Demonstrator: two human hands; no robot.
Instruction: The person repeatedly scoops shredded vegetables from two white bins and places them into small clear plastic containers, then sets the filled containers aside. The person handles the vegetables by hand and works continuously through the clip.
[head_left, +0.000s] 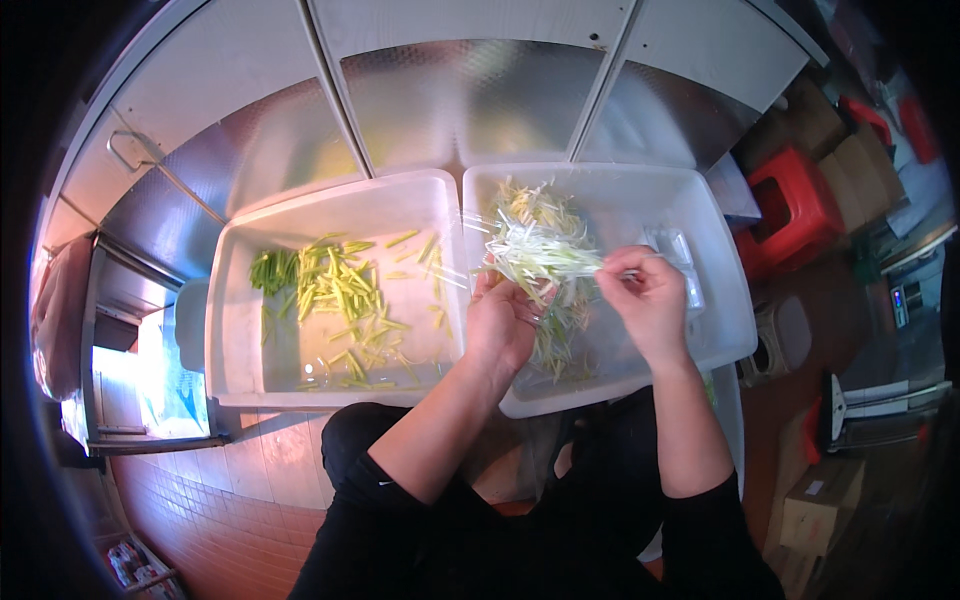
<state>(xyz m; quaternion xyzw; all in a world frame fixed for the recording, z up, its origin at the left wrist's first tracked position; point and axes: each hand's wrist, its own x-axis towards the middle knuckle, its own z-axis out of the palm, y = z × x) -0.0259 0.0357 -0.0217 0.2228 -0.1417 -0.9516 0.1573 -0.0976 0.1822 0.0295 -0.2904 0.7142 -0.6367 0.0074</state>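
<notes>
My left hand (504, 319) is turned palm up at the near side of the right white plastic tub (720, 322). It appears to hold a clear plastic container (541, 306), whose outline is hard to make out. Pale shredded scallion (536, 244) lies heaped above that palm. The thumb and fingers of my right hand (643, 300) pinch the right end of the white-green shreds. More green shreds (559, 345) lie in the tub below my hands. Further right in the same tub are clear plastic boxes (679, 262).
A second white tub (240, 225) at left contains cut yellow-green stalks (341, 289) and darker green pieces (271, 271). Metal-faced cabinet doors (472, 97) rise behind both tubs. At right stand a red plastic stool (799, 202) and a cardboard box (823, 502).
</notes>
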